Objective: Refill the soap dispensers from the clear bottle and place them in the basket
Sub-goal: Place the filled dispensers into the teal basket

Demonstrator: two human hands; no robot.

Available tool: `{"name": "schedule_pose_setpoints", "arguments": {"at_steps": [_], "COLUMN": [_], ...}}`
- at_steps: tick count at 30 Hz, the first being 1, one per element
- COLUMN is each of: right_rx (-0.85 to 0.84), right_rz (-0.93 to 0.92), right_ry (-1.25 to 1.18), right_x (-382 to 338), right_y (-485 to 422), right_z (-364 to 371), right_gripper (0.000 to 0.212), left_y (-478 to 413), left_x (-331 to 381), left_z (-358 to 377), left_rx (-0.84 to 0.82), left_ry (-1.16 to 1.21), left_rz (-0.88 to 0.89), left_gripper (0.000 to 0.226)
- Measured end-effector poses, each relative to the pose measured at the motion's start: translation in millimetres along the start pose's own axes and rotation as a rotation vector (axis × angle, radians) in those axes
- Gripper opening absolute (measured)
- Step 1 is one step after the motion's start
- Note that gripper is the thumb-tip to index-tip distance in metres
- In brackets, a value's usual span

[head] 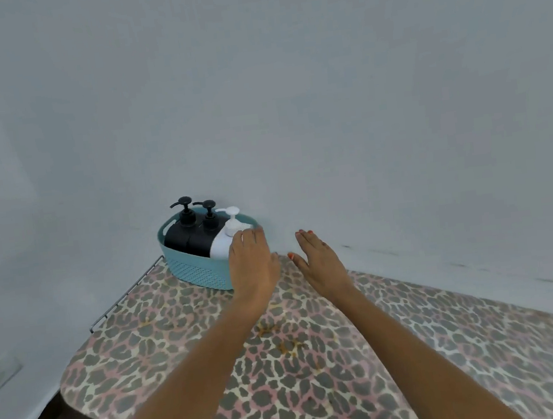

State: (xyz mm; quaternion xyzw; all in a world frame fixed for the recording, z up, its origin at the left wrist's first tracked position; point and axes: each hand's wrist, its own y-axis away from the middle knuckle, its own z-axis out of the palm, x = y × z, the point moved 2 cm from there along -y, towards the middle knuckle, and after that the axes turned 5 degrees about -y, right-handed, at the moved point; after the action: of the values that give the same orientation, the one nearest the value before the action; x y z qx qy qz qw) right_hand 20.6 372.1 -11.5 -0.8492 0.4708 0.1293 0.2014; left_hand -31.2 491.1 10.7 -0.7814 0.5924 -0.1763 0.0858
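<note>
teal basket [193, 274] on ironing board [321, 376] far end, holding two black dispensers [181, 235] [207, 239], one white dispenser [222, 246], upright. left hand [252, 263] over basket's right end, fingers straight; right hand [320, 261] beside, fingers open, empty.

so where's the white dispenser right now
Head view: white dispenser sits at the right end of the teal basket, beside two black dispensers, by the left hand.

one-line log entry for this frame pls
basket: two black dispensers, one white dispenser inside | left hand: open, at white dispenser | right hand: open, beside basket | clear bottle: not in view
</note>
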Motion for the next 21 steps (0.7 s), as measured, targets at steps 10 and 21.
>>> {"name": "schedule_pose_setpoints", "arguments": {"at_steps": [10, 21], "right_rx": [0.223, 0.622], "right_rz": [0.154, 0.437], "right_ry": [0.065, 0.095], "right_x": [88, 193], "right_y": [117, 260], "right_z": [-66, -138], "right_gripper": [0.048, 0.03], "left_y": [50, 119], "left_x": [115, 270], "left_z": [11, 31], "left_rx": [-0.033, -0.142], "left_ry": [0.114, 0.289], "left_rz": [0.197, 0.484], "left_gripper": [0.049, 0.047]}}
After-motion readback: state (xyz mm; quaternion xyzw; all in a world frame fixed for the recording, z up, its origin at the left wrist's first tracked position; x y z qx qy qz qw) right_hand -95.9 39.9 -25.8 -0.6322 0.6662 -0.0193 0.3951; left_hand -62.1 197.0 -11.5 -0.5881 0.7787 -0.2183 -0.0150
